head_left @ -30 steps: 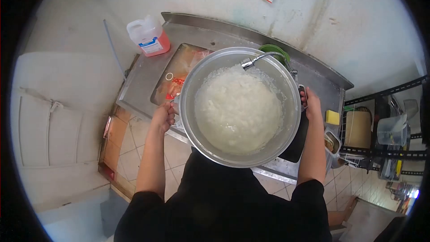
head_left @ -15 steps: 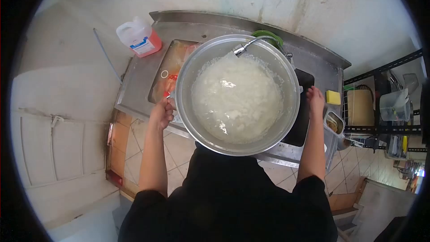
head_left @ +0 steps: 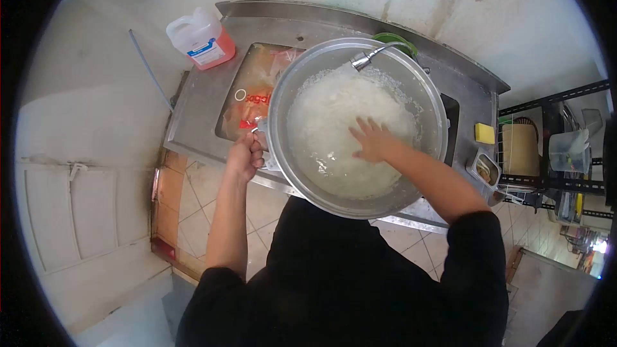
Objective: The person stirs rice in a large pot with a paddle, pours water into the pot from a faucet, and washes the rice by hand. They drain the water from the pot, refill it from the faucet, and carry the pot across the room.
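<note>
A large round metal pot [head_left: 281, 154] sits over the sink counter, filled with cloudy white water [head_left: 334, 115] and what look like pale rice grains. The fingers of my left hand [head_left: 244, 157] are wrapped around the pot's left side handle. My right hand [head_left: 374, 141] is open inside the pot, fingers spread, palm down at the water's surface; whether the fingertips dip in is hard to tell. A chrome faucet [head_left: 367, 60] reaches over the far rim, its spout pointing into the pot.
Left of the pot, a sink basin [head_left: 225, 112] holds plastic bags with orange contents [head_left: 254, 106]. A jug of pink liquid [head_left: 209, 45] stands at the back left. To the right are a yellow sponge [head_left: 484, 133], a small metal container [head_left: 483, 170] and a black shelf rack [head_left: 553, 184].
My right hand has moved from beside the pot's right rim to inside it, over the water, with its fingers spread. My left hand stays at the left handle.
</note>
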The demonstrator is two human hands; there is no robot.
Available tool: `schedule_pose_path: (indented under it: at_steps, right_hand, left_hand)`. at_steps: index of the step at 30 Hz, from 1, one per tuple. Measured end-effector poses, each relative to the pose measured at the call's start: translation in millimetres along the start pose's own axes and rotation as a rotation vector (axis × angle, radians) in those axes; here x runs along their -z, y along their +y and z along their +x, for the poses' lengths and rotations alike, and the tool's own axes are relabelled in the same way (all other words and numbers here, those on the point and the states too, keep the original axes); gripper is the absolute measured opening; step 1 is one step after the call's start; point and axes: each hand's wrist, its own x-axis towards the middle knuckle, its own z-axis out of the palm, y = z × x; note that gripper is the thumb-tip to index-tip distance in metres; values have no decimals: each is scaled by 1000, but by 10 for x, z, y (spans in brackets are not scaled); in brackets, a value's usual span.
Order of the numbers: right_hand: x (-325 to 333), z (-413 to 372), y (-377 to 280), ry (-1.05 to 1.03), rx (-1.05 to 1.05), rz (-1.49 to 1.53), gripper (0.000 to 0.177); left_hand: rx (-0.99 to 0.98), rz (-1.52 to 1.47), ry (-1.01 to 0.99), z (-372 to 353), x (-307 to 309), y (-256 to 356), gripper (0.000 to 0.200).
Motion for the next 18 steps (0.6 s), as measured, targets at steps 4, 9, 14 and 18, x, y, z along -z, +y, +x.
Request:
schedule_pose_path:
  at_steps: [4, 9, 14, 18]
  right_hand:
    - [-134, 846, -3, 388, -171, 34, 69]
    - [-164, 903, -529, 242, 104, 30, 67]
    - [-99, 1014, -281, 145, 44, -82, 68]
    - [-56, 1038, -284, 163, -304, 68, 69]
  left_hand:
    - [13, -86, -40, 85, 120, -38, 17]
    - [31, -92, -56, 159, 227, -38, 21]
    - [79, -95, -116, 209, 293, -35, 21]
    - [135, -150, -180, 271, 375, 13, 20]
